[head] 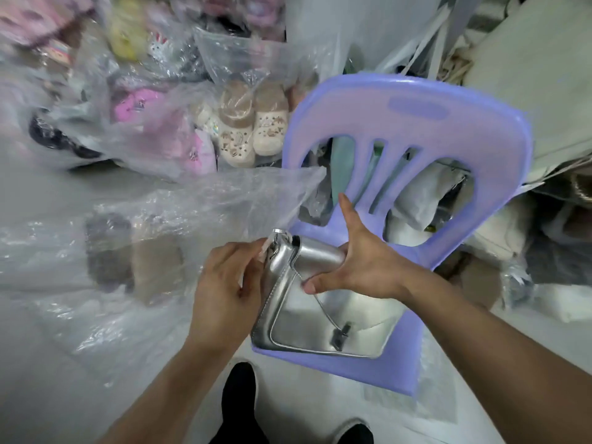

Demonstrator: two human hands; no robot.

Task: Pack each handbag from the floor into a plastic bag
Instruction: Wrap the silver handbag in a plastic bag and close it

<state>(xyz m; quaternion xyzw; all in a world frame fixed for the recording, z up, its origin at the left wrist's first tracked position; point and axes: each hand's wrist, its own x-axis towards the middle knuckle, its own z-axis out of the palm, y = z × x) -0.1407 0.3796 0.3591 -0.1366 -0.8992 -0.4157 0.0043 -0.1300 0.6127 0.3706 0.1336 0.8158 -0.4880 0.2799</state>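
A shiny silver handbag [323, 328] lies on the seat of a purple plastic chair [413, 129]. My right hand [358, 261] grips the bag's upper end, thumb below and fingers spread above. At the bag's top left corner, by its metal hardware, my left hand [224, 290] pinches the edge of a clear plastic bag [198, 213]. That plastic bag billows away to the left and upward, with its mouth at the handbag's corner.
Bagged slippers and clogs [250, 123] are piled behind, wrapped in more clear plastic. A brown and grey item [134, 257] shows through plastic on the left. White bundles [419, 200] sit behind the chair back. My dark shoes [240, 398] stand on the pale floor below.
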